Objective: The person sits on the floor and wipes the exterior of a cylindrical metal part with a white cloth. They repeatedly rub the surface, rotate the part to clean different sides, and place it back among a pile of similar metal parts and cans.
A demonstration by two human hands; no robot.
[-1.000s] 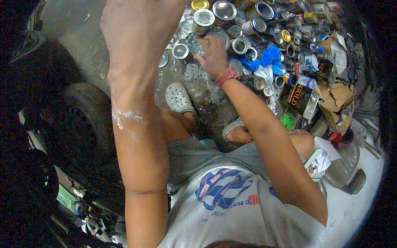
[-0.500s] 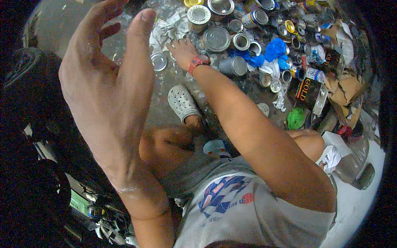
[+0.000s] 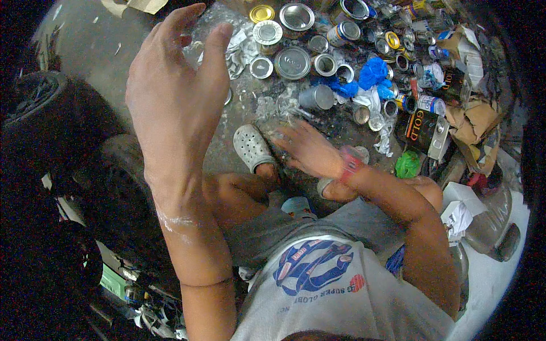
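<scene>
My left hand (image 3: 176,94) is raised high at the left, close to the camera. Its thumb and fingers are spread in a curve, and nothing shows between them. My right hand (image 3: 310,148), smeared by motion, hovers over the floor beside a pale clog (image 3: 251,149) on my foot. Its fingers look stretched out, with nothing visible in them; a red watch (image 3: 351,163) circles that wrist. Beyond it lies a grey metal can (image 3: 316,98) on its side. A small silver-topped can (image 3: 261,67) stands next to a large lidded can (image 3: 292,62).
Many cans, lids and scraps crowd the floor at the far right, around a blue plastic bag (image 3: 372,73). A green bundle (image 3: 407,164), a black box (image 3: 417,128) and torn cardboard (image 3: 475,122) lie at right. White crumpled paper (image 3: 239,54) lies beyond my left hand. Dark tyre-like shapes (image 3: 51,113) stand left.
My right hand has drawn back from the cans toward my knees, uncovering the small silver-topped can. My left hand appears slightly farther right and stays spread.
</scene>
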